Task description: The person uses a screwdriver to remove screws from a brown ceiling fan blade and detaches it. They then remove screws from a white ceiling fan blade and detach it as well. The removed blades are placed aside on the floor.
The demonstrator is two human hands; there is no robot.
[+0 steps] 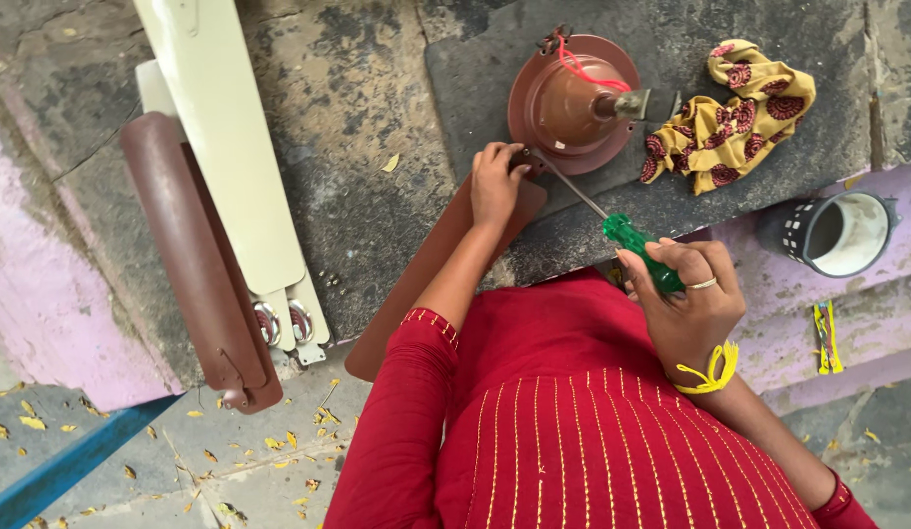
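My right hand (686, 299), with a ring and a yellow bangle, grips the green handle of a screwdriver (632, 240). The metal shaft runs up-left, and its tip meets the rim of a brown ceiling-fan motor housing (573, 103) that has red wire on top. My left hand (494, 181) presses down on the end of a brown fan blade (426, 269), right where the blade meets the housing. Its fingertips are at the screwdriver tip. Both rest on a dark stone slab (769, 186).
Cream fan blades (220, 147) and another brown blade (191, 255) lie to the left. A yellow and maroon patterned cloth (735, 113) sits right of the housing. A dark cup (837, 230), a yellow wrapper (826, 338) and a blue pipe (63, 470) are nearby.
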